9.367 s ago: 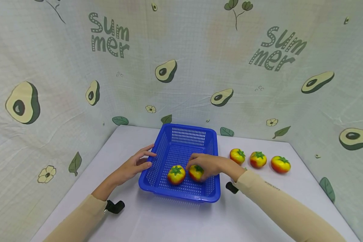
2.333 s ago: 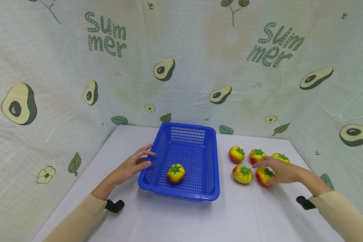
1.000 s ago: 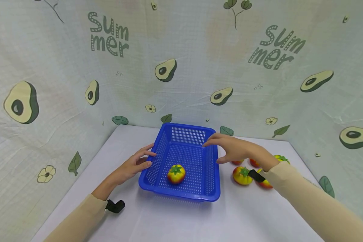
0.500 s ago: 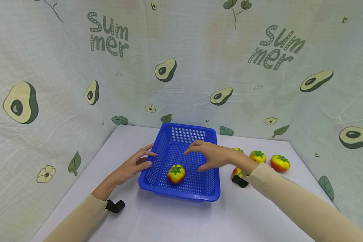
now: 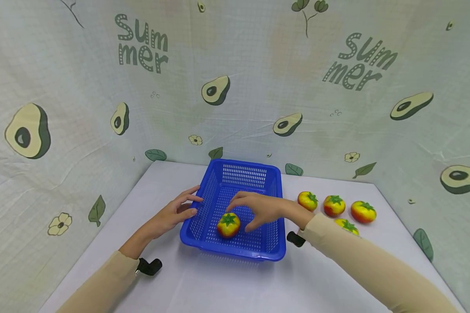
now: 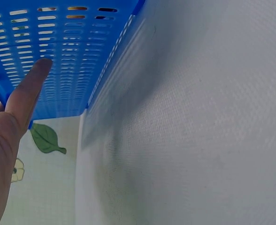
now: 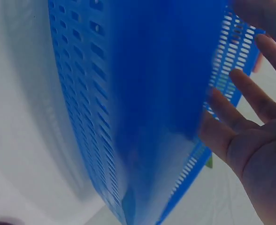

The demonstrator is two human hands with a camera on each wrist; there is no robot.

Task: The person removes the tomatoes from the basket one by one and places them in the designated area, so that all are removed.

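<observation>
A blue plastic basket (image 5: 235, 254) holds one yellow-and-red tomato (image 5: 228, 226) with a green star-shaped top. Over the basket floor, my right hand (image 5: 260, 208) reaches in with fingertips right at the tomato's far side. Its thumb stays apart on the right, and nothing is gripped. The right wrist view shows those fingers spread beside the basket wall. My left hand (image 5: 170, 217) rests at the basket's left rim, fingers and thumb extended. In the left wrist view, one of its fingers (image 6: 32, 86) lies straight along the slotted outer wall.
Right of the basket, several matching tomatoes stand on the white table (image 5: 219, 287): a back row with a middle tomato (image 5: 334, 206), and a front tomato (image 5: 346, 226) partly behind the right sleeve (image 5: 360, 256). A printed cloth (image 5: 250, 87) hangs around the table.
Since 9.4 s ago, one of the basket's two tomatoes has gone to the table on the right. My right hand then left those tomatoes and came leftward into the basket. The left hand stayed put.
</observation>
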